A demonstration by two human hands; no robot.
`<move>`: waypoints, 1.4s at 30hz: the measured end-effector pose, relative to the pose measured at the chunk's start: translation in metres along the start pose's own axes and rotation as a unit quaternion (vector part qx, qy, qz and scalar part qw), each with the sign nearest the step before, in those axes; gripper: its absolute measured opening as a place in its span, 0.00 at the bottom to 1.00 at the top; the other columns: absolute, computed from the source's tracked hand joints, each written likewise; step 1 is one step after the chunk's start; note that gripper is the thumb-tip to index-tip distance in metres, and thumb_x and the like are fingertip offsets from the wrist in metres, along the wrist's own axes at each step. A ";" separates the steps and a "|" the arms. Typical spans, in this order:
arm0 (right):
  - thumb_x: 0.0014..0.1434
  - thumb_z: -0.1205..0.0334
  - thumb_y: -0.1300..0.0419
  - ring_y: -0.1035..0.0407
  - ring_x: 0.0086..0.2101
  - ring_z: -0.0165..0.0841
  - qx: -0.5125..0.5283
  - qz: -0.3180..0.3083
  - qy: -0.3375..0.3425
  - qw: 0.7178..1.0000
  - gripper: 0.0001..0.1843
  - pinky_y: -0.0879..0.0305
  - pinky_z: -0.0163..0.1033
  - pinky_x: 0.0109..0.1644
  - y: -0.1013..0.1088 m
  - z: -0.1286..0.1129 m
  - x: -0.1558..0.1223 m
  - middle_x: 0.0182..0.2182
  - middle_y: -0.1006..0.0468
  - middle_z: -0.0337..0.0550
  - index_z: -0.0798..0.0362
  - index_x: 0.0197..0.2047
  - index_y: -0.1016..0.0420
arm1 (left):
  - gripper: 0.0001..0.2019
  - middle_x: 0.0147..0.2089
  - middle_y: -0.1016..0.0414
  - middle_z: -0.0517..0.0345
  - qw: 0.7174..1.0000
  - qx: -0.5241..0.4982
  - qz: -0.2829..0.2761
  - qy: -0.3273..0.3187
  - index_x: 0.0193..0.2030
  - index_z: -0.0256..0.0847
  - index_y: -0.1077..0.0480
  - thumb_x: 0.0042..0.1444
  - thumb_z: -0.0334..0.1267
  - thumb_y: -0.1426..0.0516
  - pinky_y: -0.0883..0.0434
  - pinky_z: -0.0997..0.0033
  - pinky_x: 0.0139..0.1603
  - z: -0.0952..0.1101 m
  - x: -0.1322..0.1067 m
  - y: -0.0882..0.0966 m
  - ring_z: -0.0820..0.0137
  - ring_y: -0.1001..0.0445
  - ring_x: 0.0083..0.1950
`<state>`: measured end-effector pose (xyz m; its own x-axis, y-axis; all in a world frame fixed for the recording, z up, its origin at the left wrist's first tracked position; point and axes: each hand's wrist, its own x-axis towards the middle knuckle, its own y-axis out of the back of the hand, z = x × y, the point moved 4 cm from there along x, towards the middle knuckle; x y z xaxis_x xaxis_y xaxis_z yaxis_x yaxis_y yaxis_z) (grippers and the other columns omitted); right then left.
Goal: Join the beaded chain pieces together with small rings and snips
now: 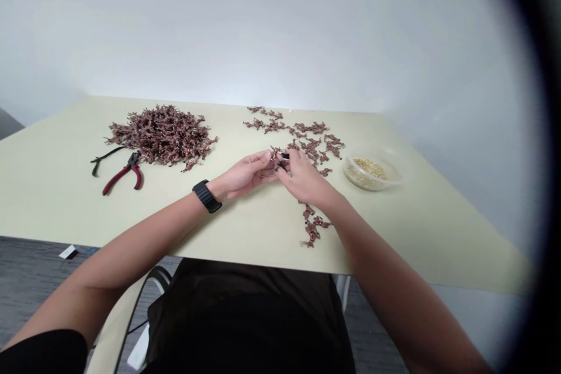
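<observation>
My left hand (246,175) is held above the table's middle, thumb and fingers closed on a small reddish-brown figurine (274,155) with thin limb-like parts. Close against it is my right hand (307,180), its fingers bent in and pinched at the same spot. Something small and dark (284,156) shows at the right fingertips; its kind cannot be made out. More such figurines (310,146) lie loosely spread behind and beside my right hand. Another short cluster of figurines (312,227) rests in front, beside my right forearm.
A large heap of figurines (164,131) lies on the table (245,228) to the left. Red-handled pliers (125,174) and a dark, thin tool (105,158) lie before it. On the right stands a clear plastic bowl (394,172) holding small golden bits. A wall (263,29) borders the back.
</observation>
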<state>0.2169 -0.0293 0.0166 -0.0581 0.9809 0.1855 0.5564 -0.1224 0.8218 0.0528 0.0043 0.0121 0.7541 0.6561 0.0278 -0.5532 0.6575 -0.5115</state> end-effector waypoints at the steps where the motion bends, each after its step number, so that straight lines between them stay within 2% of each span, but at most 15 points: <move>1: 0.70 0.48 0.49 0.32 0.59 0.53 0.001 -0.001 0.009 1.000 0.23 0.34 0.56 0.60 -0.002 0.000 0.000 0.58 0.29 0.62 0.53 0.62 0.36 | 0.11 0.55 0.20 0.49 1.000 -0.007 0.003 0.001 0.50 0.39 0.22 0.68 0.44 0.37 0.29 0.59 0.68 0.000 0.000 0.001 0.67 0.21 0.56; 3: 0.72 0.49 0.52 0.32 0.58 0.53 0.014 -0.006 0.017 1.000 0.21 0.34 0.54 0.58 -0.005 -0.001 0.002 0.56 0.27 0.63 0.53 0.60 0.35 | 0.11 0.57 0.21 0.50 1.000 -0.014 0.007 0.001 0.49 0.40 0.22 0.67 0.44 0.36 0.30 0.57 0.70 0.000 0.000 0.002 0.66 0.22 0.59; 6: 0.74 0.48 0.55 0.26 0.50 0.51 0.036 0.002 -0.016 0.999 0.20 0.33 0.50 0.50 -0.001 0.001 0.006 0.50 0.22 0.60 0.52 0.54 0.32 | 0.12 0.60 0.22 0.49 1.000 0.018 0.004 -0.010 0.50 0.41 0.22 0.67 0.47 0.37 0.30 0.54 0.70 0.002 0.000 0.001 0.64 0.24 0.62; 9: 0.74 0.43 0.55 0.26 0.40 0.48 0.008 0.091 -0.055 0.994 0.22 0.36 0.48 0.43 0.019 0.006 0.007 0.39 0.19 0.55 0.51 0.47 0.30 | 0.17 0.58 0.22 0.46 0.990 0.126 0.027 -0.062 0.50 0.40 0.24 0.68 0.52 0.40 0.27 0.53 0.66 0.009 0.000 0.002 0.63 0.21 0.59; 11: 0.73 0.40 0.53 0.27 0.36 0.45 -0.011 0.150 -0.028 0.988 0.23 0.38 0.46 0.41 0.035 0.005 0.006 0.35 0.20 0.51 0.50 0.43 0.29 | 0.19 0.54 0.20 0.44 0.960 0.235 0.070 -0.132 0.50 0.38 0.26 0.68 0.55 0.40 0.25 0.55 0.61 0.017 0.000 0.005 0.64 0.19 0.53; 13: 0.72 0.40 0.50 0.29 0.34 0.42 -0.009 0.163 0.034 0.986 0.22 0.39 0.44 0.39 0.046 0.002 0.005 0.33 0.21 0.46 0.49 0.41 0.27 | 0.20 0.50 0.19 0.44 0.914 0.340 0.104 -0.196 0.49 0.38 0.26 0.67 0.54 0.39 0.24 0.58 0.57 0.025 -0.002 0.006 0.65 0.19 0.48; 15: 0.71 0.43 0.46 0.30 0.34 0.40 -0.006 0.165 0.087 0.982 0.19 0.39 0.43 0.40 0.052 -0.001 0.004 0.34 0.22 0.45 0.49 0.42 0.26 | 0.19 0.48 0.19 0.45 0.882 0.399 0.111 -0.225 0.50 0.38 0.27 0.67 0.53 0.39 0.25 0.61 0.55 0.029 -0.003 0.007 0.66 0.20 0.48; 16: 0.70 0.44 0.44 0.30 0.35 0.39 -0.007 0.167 0.108 0.980 0.17 0.38 0.43 0.41 0.053 -0.002 0.003 0.35 0.22 0.45 0.49 0.43 0.25 | 0.19 0.47 0.20 0.46 0.880 0.406 0.105 -0.225 0.50 0.38 0.27 0.68 0.53 0.40 0.25 0.62 0.53 0.030 -0.003 0.008 0.66 0.21 0.47; 18: 0.69 0.47 0.42 0.29 0.36 0.39 -0.009 0.168 0.142 0.976 0.15 0.36 0.43 0.43 0.053 -0.005 0.002 0.37 0.22 0.45 0.49 0.46 0.24 | 0.18 0.45 0.20 0.47 0.894 0.383 0.090 -0.214 0.49 0.38 0.27 0.69 0.53 0.42 0.26 0.65 0.50 0.032 -0.002 0.008 0.68 0.23 0.44; 20: 0.68 0.48 0.40 0.29 0.37 0.40 -0.011 0.164 0.164 0.973 0.15 0.35 0.44 0.44 0.051 -0.007 0.001 0.39 0.22 0.46 0.49 0.48 0.24 | 0.18 0.43 0.21 0.49 0.921 0.330 0.068 -0.196 0.45 0.38 0.28 0.71 0.53 0.44 0.28 0.67 0.46 0.032 -0.001 0.008 0.71 0.25 0.40; 23: 0.67 0.49 0.40 0.29 0.37 0.40 -0.016 0.164 0.177 0.970 0.15 0.34 0.45 0.45 0.049 -0.008 0.001 0.38 0.24 0.47 0.48 0.50 0.24 | 0.18 0.41 0.23 0.50 0.957 0.242 0.034 -0.154 0.41 0.37 0.28 0.72 0.51 0.45 0.30 0.69 0.43 0.031 0.000 0.007 0.73 0.28 0.37; 25: 0.67 0.49 0.40 0.30 0.37 0.40 -0.018 0.167 0.181 0.969 0.15 0.34 0.46 0.44 0.049 -0.007 0.000 0.37 0.24 0.46 0.48 0.50 0.24 | 0.18 0.39 0.24 0.51 0.970 0.204 0.026 -0.129 0.42 0.36 0.27 0.72 0.51 0.44 0.31 0.71 0.42 0.029 0.000 0.007 0.73 0.29 0.36; 31: 0.67 0.49 0.40 0.29 0.37 0.40 -0.004 0.154 0.185 0.971 0.15 0.33 0.45 0.44 0.050 -0.009 -0.001 0.38 0.23 0.47 0.48 0.49 0.24 | 0.17 0.37 0.25 0.52 0.978 0.177 0.026 -0.107 0.41 0.36 0.26 0.70 0.50 0.42 0.33 0.72 0.39 0.027 -0.001 0.007 0.73 0.31 0.34; 42: 0.67 0.45 0.43 0.29 0.39 0.42 -0.011 0.106 0.140 0.984 0.18 0.36 0.46 0.47 0.052 -0.011 0.000 0.41 0.20 0.48 0.48 0.48 0.21 | 0.18 0.37 0.25 0.52 0.976 0.188 0.025 -0.105 0.40 0.37 0.26 0.70 0.52 0.42 0.33 0.70 0.38 0.027 -0.001 0.006 0.72 0.31 0.35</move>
<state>0.2370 -0.0375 0.0649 -0.1700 0.8537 0.4922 0.5624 -0.3260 0.7599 0.0392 0.0174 0.0322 0.6557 0.7261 0.2070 -0.7077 0.6866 -0.1665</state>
